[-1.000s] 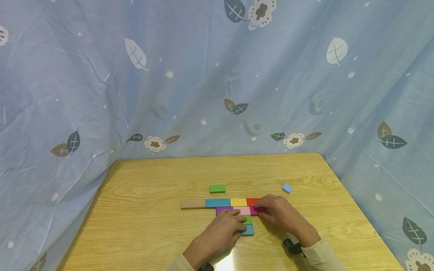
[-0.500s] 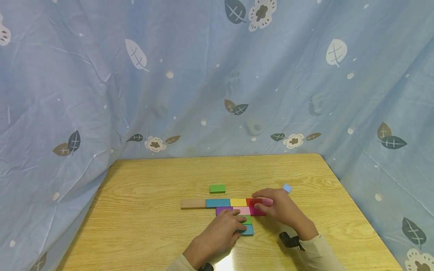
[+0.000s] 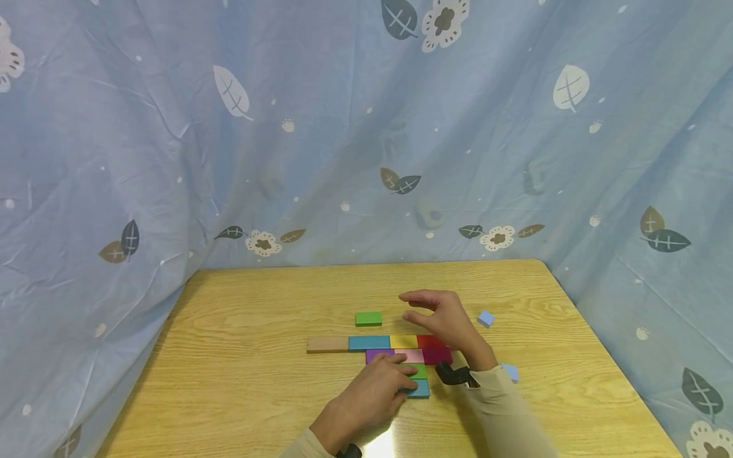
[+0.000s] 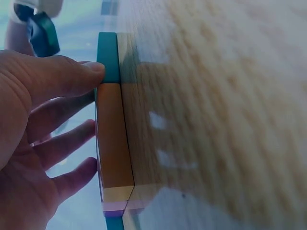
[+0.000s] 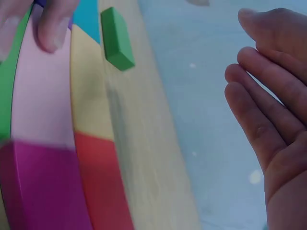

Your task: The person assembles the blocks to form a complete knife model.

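My left hand [image 3: 369, 394] rests on a flat layout of coloured wooden blocks, fingers spread over the pink block [image 3: 409, 355], the green block [image 3: 420, 371] and the near blue block [image 3: 420, 389]. In the left wrist view its thumb touches the side where the blue block meets an orange-brown block [image 4: 112, 134]. My right hand [image 3: 443, 318] is raised above the layout's far side, fingers extended, thumb apart, holding nothing. Below it are the red block [image 3: 428, 342], yellow block [image 3: 403, 341] and magenta block [image 3: 438, 356]. A loose green block [image 3: 368, 319] lies left of it.
The far row continues left with a blue block [image 3: 369, 343] and a tan block [image 3: 328, 344]. A purple block [image 3: 378, 354] adjoins the pink one. Two light blue pieces lie right, a far one [image 3: 486, 319] and a nearer one [image 3: 509, 372]. A patterned curtain [image 3: 343, 159] hangs behind the table.
My right hand has let go of the red and magenta blocks' right end, risen and moved away and left towards the loose green block. The left hand stays in place.
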Demonstrator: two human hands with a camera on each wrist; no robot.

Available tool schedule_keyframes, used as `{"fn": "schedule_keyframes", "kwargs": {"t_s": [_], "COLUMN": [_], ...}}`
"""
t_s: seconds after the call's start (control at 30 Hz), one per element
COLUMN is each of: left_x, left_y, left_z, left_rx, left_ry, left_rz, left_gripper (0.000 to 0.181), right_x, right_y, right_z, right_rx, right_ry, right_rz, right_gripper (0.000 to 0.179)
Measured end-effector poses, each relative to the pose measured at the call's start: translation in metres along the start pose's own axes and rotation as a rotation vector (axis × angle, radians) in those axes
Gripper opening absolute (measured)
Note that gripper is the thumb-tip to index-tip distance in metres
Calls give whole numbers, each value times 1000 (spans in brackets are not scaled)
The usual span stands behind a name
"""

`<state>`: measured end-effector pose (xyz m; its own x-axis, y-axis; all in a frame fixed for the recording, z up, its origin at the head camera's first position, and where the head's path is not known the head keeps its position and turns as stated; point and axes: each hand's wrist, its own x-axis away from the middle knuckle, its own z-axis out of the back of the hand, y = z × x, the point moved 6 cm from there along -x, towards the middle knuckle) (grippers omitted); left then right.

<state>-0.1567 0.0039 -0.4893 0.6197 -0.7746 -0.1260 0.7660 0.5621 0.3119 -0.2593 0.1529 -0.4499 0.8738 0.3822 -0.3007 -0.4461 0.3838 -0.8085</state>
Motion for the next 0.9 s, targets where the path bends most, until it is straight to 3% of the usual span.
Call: {"fn": "schedule_keyframes", "kwargs": {"t_s": [0.4,0.9], "left_x": [0,-1], "left_y": [0,1], "left_z": [0,0], "left_rx": [5,10], "left_ry": [12,29], "left_rz": [-26,-31], "left_gripper": [28,27], "right_x": [-27,-39], "right_y": [23,43], "right_z": [-37,-62], "right_rx": [-124,30], "right_ry": [-121,-236], "right_rz": [-86,-114], "right_gripper": [37,35]}}
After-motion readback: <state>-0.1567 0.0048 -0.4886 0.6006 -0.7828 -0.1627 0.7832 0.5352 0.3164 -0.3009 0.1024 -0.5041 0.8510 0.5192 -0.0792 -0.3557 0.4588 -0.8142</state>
